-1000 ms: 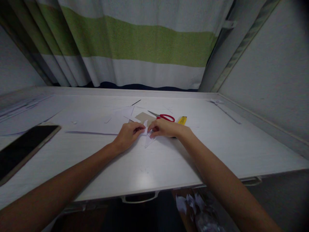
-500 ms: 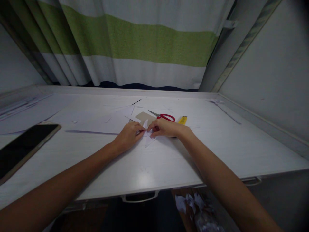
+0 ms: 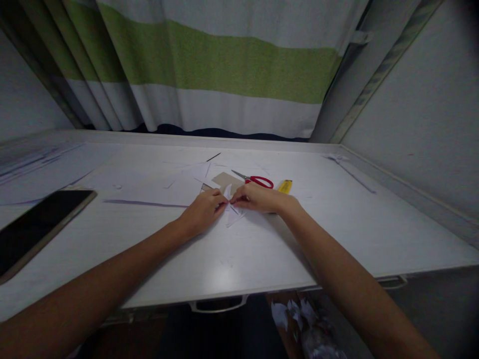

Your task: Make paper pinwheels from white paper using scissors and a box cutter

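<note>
Both hands' grip [image 3: 229,203] on folded paper [image 3: 232,217]

Your left hand [image 3: 204,212] and right hand [image 3: 258,199] hide most of the folded paper [image 3: 232,215] — its shape stays unclear.

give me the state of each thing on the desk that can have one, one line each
left hand: fingertips pinched on the white paper piece
right hand: fingertips pinched on the same piece
white paper piece: folded, lying on the desk
scissors: blades shut, lying flat
yellow cutter: lying flat, blade not visible
phone: screen dark, face up
curtain: drawn
drawer handle: drawer shut
</note>
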Motion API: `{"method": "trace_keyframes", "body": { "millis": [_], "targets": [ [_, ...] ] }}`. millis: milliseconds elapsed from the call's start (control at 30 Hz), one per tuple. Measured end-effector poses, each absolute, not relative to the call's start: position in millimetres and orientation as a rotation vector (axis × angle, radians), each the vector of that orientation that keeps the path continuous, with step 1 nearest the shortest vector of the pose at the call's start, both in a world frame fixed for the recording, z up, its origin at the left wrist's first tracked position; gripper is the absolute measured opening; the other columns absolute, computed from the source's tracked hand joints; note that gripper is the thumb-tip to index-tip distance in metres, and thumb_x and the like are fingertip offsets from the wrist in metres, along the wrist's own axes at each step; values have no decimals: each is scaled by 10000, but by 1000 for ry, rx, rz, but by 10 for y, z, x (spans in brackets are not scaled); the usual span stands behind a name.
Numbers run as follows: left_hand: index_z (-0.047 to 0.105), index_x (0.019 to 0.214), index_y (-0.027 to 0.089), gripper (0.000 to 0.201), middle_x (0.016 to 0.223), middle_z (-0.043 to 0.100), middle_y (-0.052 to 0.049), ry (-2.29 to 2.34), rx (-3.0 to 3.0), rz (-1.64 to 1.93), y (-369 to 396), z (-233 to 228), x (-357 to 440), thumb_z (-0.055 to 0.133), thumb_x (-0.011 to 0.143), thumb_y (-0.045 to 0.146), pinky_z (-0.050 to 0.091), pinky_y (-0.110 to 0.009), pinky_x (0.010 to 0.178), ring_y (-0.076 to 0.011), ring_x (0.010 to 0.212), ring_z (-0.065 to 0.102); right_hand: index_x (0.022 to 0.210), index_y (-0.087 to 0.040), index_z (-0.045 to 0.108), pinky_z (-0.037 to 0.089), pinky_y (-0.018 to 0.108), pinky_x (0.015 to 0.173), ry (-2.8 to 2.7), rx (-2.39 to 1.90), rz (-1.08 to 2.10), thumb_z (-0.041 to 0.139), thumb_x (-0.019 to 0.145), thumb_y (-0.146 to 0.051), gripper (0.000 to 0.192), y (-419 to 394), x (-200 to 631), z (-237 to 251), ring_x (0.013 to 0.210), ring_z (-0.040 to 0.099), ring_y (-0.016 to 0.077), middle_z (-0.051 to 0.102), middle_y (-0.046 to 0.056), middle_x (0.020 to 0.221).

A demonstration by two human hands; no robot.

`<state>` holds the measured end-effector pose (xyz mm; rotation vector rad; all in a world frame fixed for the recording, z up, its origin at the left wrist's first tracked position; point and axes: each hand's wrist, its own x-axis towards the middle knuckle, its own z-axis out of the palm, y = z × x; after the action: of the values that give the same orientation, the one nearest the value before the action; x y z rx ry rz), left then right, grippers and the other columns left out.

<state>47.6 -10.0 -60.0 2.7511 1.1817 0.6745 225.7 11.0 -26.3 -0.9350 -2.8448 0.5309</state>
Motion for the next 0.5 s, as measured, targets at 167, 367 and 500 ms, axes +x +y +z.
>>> {"method": "trace_keyframes", "body": {
  "millis": [167,367,500],
  "targets": [
    [624,791,103,175,747,565,-69,1182,2729,694,-114,-603,476,454,754,125,416,-254,627,-134,674,505,810,-136,629,331,205,600,-2788,-980,328,485,741,-161,162,110,2218,-327,634,508,100,622,45,731],
    [621,823,125,181,733,545,-51,1174,2713,717,-121,-619,472,451,760,134,412,-256,623,-122,647,486,817,-142,595,281,202,529,-2706,-1110,290,530,714,-213,141,100,2208,-361,559,454,85,572,23,648],
    [626,827,126,184,739,543,-58,1145,2720,724,-116,-634,479,457,755,126,413,-259,625,-127,656,489,790,-141,577,271,201,517,-2689,-1146,268,528,710,-223,124,84,2202,-358,558,444,88,562,19,632]
  ]
}}
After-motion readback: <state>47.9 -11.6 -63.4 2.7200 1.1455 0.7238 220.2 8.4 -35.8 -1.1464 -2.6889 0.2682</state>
